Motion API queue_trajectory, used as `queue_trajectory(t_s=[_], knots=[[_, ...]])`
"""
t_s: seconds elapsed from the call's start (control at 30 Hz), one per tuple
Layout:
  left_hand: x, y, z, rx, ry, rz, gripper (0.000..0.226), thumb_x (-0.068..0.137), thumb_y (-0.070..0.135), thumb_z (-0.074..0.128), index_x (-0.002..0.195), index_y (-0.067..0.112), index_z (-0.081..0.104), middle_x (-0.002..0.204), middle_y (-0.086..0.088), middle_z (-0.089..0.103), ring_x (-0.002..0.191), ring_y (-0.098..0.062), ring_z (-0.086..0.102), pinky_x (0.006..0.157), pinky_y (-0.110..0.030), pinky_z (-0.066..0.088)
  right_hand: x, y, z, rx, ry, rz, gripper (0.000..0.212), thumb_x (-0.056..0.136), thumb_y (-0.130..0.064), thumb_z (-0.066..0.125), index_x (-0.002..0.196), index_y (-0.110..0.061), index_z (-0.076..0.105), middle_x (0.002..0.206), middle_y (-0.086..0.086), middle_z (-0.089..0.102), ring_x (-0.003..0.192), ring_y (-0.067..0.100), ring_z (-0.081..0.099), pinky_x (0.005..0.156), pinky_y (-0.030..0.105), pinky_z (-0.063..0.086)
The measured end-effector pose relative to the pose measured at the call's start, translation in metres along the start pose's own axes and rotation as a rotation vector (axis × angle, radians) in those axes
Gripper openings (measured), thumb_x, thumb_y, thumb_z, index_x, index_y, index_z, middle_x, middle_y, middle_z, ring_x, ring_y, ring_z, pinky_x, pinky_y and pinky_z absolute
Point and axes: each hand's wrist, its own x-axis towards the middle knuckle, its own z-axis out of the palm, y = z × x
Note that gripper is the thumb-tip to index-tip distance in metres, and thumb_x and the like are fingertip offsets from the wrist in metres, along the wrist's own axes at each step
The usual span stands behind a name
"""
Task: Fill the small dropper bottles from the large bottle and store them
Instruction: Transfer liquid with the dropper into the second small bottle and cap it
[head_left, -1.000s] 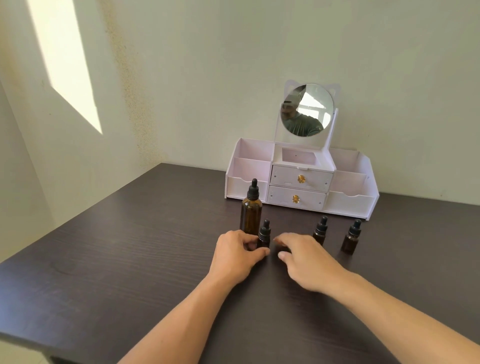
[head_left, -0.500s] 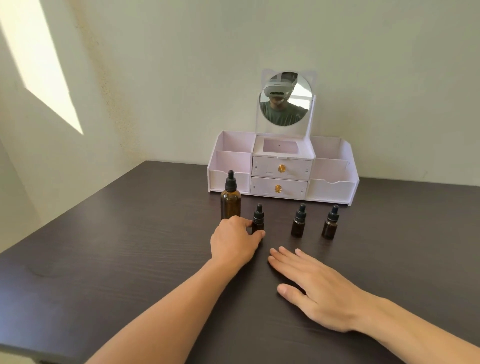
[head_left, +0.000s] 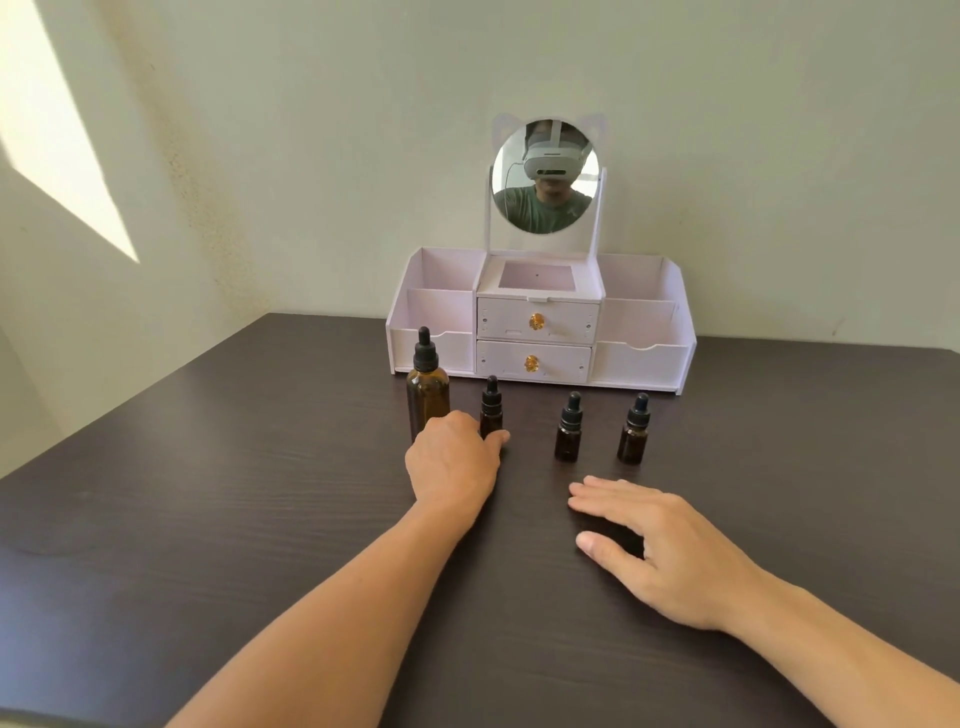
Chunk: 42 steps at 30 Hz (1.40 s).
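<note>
Your left hand (head_left: 451, 464) curls around the base of the nearest small dropper bottle (head_left: 491, 410), just beside the large bottle (head_left: 427, 387). Your right hand (head_left: 657, 545) lies flat, fingers spread, on the desk (head_left: 208, 519). Two more capped small bottles (head_left: 569, 427) (head_left: 635, 429) stand upright before the organizer (head_left: 540, 325), whose open compartments show nothing inside.
</note>
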Motion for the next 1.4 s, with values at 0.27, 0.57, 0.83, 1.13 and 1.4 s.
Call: queue_trajectory(t_s=[0.27, 0.57, 0.83, 1.13, 1.4], knots=[[-0.016, -0.001, -0.002, -0.093, 0.040, 0.023, 0.025, 0.086, 0.043, 0.067, 0.084, 0.018, 0.066, 0.078, 0.003, 0.065, 0.074, -0.015, 0.060, 0.066, -0.029, 0.049, -0.002, -0.004, 0.000, -0.109, 0.070, 0.160, 0.052, 0.093, -0.053, 0.044, 0.140, -0.030, 0.045, 0.148, -0.017, 0.038, 0.140, -0.001, 0.025, 0.117, 0.022, 0.015], [-0.018, 0.025, 0.016, -0.391, -0.168, 0.256, 0.055, 0.081, 0.040, 0.075, 0.130, 0.019, 0.060, 0.082, 0.008, 0.066, 0.078, -0.004, 0.062, 0.077, -0.019, 0.048, -0.004, -0.007, -0.004, -0.191, 0.119, 0.263, 0.050, 0.093, -0.051, 0.043, 0.137, -0.028, 0.049, 0.146, -0.013, 0.044, 0.139, 0.006, 0.032, 0.112, 0.028, 0.028], [-0.010, 0.036, 0.024, -0.312, -0.185, 0.203, 0.042, 0.083, 0.045, 0.070, 0.119, 0.023, 0.068, 0.088, 0.007, 0.067, 0.082, -0.010, 0.060, 0.077, -0.032, 0.057, -0.004, -0.002, -0.006, -0.192, 0.126, 0.235, 0.048, 0.093, -0.050, 0.044, 0.135, -0.027, 0.051, 0.144, -0.011, 0.047, 0.137, 0.006, 0.036, 0.110, 0.027, 0.030], [-0.013, -0.005, -0.005, -0.296, -0.193, 0.160, 0.039, 0.081, 0.047, 0.072, 0.113, 0.024, 0.073, 0.079, 0.011, 0.069, 0.075, -0.007, 0.063, 0.071, -0.029, 0.056, -0.005, -0.004, 0.000, -0.233, 0.163, 0.219, 0.046, 0.094, -0.045, 0.045, 0.133, -0.021, 0.053, 0.140, -0.007, 0.052, 0.135, 0.010, 0.040, 0.109, 0.028, 0.029], [-0.019, -0.043, -0.029, -0.330, -0.196, 0.120, 0.048, 0.081, 0.043, 0.073, 0.123, 0.020, 0.067, 0.090, 0.009, 0.069, 0.084, -0.009, 0.064, 0.079, -0.025, 0.052, 0.003, -0.025, -0.013, -0.382, 0.036, 0.260, 0.036, 0.094, -0.046, 0.039, 0.113, -0.025, 0.061, 0.104, -0.006, 0.068, 0.100, 0.016, 0.062, 0.082, 0.031, 0.048]])
